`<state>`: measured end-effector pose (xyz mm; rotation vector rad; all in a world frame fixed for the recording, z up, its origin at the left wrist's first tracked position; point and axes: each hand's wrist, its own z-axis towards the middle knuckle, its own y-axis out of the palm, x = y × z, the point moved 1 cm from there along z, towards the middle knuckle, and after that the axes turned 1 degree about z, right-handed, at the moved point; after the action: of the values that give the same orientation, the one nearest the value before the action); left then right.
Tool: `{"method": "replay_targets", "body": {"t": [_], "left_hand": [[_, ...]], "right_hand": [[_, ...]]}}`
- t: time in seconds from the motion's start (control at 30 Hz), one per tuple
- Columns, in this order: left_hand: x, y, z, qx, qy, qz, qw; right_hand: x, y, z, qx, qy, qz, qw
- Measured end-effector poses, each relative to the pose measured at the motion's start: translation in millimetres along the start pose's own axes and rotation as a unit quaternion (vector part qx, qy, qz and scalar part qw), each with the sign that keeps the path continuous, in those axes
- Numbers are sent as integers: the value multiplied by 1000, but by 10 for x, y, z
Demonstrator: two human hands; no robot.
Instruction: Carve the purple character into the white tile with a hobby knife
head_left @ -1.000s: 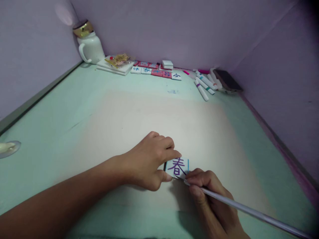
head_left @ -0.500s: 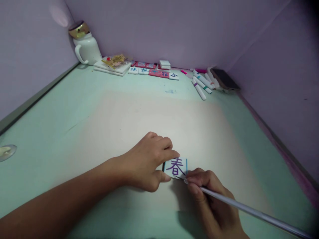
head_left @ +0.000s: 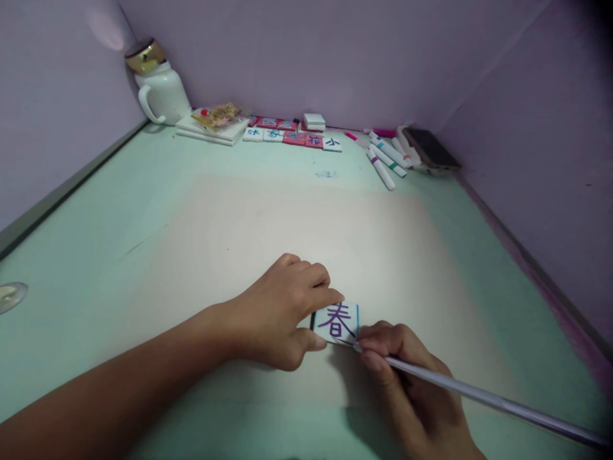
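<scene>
A small square white tile (head_left: 352,313) bears a purple Chinese character, with a black left edge and a blue right edge. Between thumb and index finger, my left hand (head_left: 294,313) grips it at its top and bottom edges. In my right hand (head_left: 412,377) is a thin paintbrush (head_left: 445,381) with a long silvery handle, pinched close to its fine tip. That tip reaches the tile's lower edge, below the character. The paintbrush's far end runs out toward the lower right of the view.
At the back stand a white mug (head_left: 165,96) with a gold item on top, white boards (head_left: 220,135) under a plastic packet (head_left: 223,117), and red and white character tiles (head_left: 293,138). Several markers (head_left: 382,169) lie beside a dark phone (head_left: 433,150). A clear oval object (head_left: 12,295) sits far left.
Both hands keep nearly the same place on the tile and paintbrush. The whole view has shifted slightly; any movement of the brush tip is too small to make out.
</scene>
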<state>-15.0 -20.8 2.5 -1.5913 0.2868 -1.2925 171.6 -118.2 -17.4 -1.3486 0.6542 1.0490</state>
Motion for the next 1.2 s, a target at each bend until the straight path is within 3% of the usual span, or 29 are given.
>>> {"method": "replay_targets", "body": {"t": [0.67, 1.2], "left_hand": [[7, -15, 10, 0, -6, -5, 1000], [27, -34, 15, -11, -14, 1, 1000]], "right_hand": [[3, -80, 19, 12, 29, 47, 998], [2, -52, 13, 20, 34, 24, 999]]}}
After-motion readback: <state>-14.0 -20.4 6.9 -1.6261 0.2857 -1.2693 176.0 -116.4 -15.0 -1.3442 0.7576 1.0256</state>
